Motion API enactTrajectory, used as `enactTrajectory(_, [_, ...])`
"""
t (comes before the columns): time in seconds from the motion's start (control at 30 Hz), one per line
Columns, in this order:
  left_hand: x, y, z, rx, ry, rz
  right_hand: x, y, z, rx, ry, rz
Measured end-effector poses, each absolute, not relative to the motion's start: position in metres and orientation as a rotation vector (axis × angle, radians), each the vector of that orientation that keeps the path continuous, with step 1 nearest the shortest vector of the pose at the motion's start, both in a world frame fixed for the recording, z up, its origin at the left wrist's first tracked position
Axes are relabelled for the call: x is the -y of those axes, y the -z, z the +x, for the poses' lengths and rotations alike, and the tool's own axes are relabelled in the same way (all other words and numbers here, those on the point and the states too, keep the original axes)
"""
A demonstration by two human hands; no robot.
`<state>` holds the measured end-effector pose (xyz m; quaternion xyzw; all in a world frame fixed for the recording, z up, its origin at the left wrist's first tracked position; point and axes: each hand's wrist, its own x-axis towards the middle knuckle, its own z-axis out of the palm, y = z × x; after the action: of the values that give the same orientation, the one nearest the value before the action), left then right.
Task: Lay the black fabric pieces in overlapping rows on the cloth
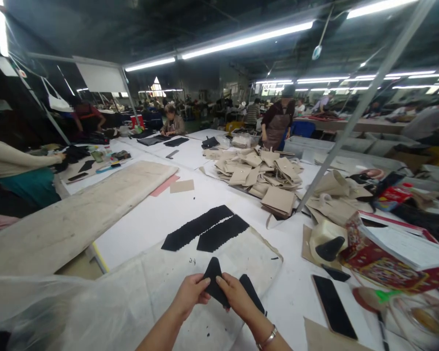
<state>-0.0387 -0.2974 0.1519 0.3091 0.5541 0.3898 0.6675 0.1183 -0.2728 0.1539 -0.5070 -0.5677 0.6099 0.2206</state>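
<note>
Between my hands, a small black fabric piece [213,277] with a narrow rounded top is pinched above the pale work cover. My left hand [190,293] grips its left edge, thumb on top. On its right edge my right hand [238,295] closes with thumb and fingers. Partly behind my right wrist lies another black piece [251,291]. Farther forward, two rows of overlapping black pieces, a left row [195,228] and a right row [223,233], rest with jagged edges along their sides.
A heap of beige pieces [256,170] covers the table's far right. Nearer on the right are a phone [333,304], a red box [384,258] and a cream container [327,239]. A slanting metal pole [366,107] rises there. A long padded board [95,214] lies left. Other people work around.
</note>
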Motion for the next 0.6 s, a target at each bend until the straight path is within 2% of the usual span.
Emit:
enactTrajectory(0.23, [0.280, -0.146, -0.048, -1.276, -0.837, 0.822, 0.255, -0.149, 0.107, 1.911, -1.256, -1.443])
enactTrajectory(0.43, [0.264, -0.136, -0.048, -1.386, -0.818, 0.890, 0.244, -0.132, 0.092, 1.455, -1.595, -1.384])
enactTrajectory(0.6, [0.258, -0.126, -0.048, -1.507, -0.775, 1.075, 0.247, -0.116, 0.082, 1.254, -1.652, -1.395])
